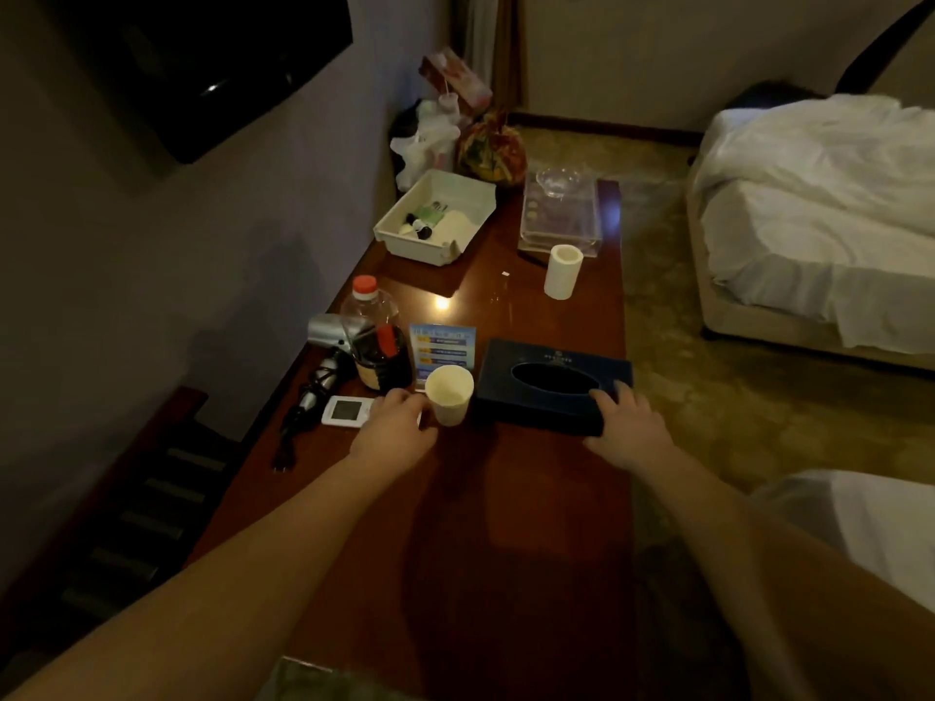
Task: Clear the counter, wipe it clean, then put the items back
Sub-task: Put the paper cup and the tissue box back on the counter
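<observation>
Dim room: wall TV [202,58], white bed [819,210], perhaps carpet [708,397].

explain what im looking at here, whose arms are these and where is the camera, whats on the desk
One picture, taken by a camera worn on a person's head, looking down at their own bare arms. They are tidying a wooden counter in a bedroom. The left hand touches a paper cup; whether it grips is unclear. The right hand holds the near corner of a dark tissue box. Also there: a red-capped bottle, a hairdryer, a white tray and a paper roll.
</observation>
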The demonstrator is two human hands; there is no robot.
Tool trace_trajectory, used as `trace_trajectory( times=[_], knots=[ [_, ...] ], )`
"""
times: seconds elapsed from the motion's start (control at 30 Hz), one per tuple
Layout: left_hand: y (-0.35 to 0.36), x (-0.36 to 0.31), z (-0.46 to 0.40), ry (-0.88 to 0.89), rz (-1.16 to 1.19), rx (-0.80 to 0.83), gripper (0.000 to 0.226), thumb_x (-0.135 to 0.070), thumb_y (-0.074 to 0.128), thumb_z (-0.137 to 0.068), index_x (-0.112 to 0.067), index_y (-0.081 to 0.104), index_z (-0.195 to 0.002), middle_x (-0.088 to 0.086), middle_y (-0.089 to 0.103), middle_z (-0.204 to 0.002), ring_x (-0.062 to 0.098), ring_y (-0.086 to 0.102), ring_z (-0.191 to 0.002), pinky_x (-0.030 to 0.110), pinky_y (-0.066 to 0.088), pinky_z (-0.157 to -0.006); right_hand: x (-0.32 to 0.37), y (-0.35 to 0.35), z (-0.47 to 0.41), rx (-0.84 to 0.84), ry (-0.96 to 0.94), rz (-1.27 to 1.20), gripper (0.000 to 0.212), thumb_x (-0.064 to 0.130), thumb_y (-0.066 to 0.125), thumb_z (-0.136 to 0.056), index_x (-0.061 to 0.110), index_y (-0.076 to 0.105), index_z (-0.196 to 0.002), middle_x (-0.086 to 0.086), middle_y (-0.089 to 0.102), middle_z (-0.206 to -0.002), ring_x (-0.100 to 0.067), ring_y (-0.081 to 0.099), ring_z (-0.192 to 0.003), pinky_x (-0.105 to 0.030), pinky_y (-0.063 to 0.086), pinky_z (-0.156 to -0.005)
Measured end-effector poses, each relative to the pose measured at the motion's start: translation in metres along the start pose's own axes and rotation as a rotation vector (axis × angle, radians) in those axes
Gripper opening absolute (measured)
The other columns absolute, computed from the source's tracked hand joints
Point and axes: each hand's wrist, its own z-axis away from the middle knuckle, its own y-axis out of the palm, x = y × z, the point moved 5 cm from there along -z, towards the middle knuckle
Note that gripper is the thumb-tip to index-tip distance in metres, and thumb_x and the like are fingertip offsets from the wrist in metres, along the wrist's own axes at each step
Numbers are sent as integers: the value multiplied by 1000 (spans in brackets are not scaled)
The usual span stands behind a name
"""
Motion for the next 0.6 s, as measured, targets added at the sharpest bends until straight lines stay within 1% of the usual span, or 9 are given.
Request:
trace_trajectory(
  times=[0.1, 0.17, 0.27, 0.33, 0.43, 0.53, 0.6],
  knots=[
    [16, -4, -23, -18, -39, 18, 47, -27, 56, -92, -20, 47, -138, 4, 38, -142, 24, 34, -128, 37, 35, -105, -4, 4, -32, 105, 0, 40, 83, 53, 55, -89, 30, 7, -153, -7, -5, -161, -33, 2, -146, -49, 20, -115],
    [25, -5, -33, -31, -76, 26, 51, -27, 56, -92, -21, 43, -141, 4, 35, -145, 25, 31, -131, 38, 35, -107, -8, 9, -46, 165, 9, 49, 82, 54, 55, -89, 32, 8, -152, -5, -13, -160, -33, -4, -147, -51, 20, -114],
    [37, -5, -42, -50, -139, 43, 55, -29, 55, -93, -24, 38, -144, 3, 33, -147, 25, 28, -133, 40, 36, -107, -12, 14, -59, 155, 6, 66, 77, 57, 54, -88, 34, 15, -151, -4, -20, -159, -35, -11, -146, -51, 32, -111],
    [42, -3, -48, -72, -173, 38, 53, -30, 54, -93, -25, 38, -144, 3, 35, -146, 24, 29, -132, 40, 38, -105, -14, 16, -63, 127, -4, 56, 76, 59, 56, -86, 33, 20, -148, -4, -22, -158, -35, -15, -145, -50, 35, -109],
    [46, 0, -54, -91, -181, 17, 42, -28, 50, -96, -26, 47, -137, 2, 42, -139, 23, 33, -128, 39, 39, -101, -12, 19, -64, 95, -5, 20, 76, 58, 59, -84, 30, 24, -145, -5, -25, -157, -35, -19, -144, -50, 34, -108],
    [47, 2, -54, -70, -155, -22, 28, -21, 47, -96, -23, 58, -122, 0, 53, -126, 20, 39, -117, 35, 42, -93, -9, 21, -65, 63, -2, -21, 72, 56, 63, -83, 27, 29, -139, -6, -25, -157, -35, -20, -144, -52, 33, -108],
    [47, 3, -50, -57, -132, -46, 24, -20, 47, -96, -20, 60, -117, -1, 55, -120, 19, 40, -114, 34, 43, -91, -10, 22, -66, 40, -10, -44, 70, 55, 65, -81, 26, 32, -136, -5, -23, -158, -34, -20, -144, -51, 32, -109]
  ],
)
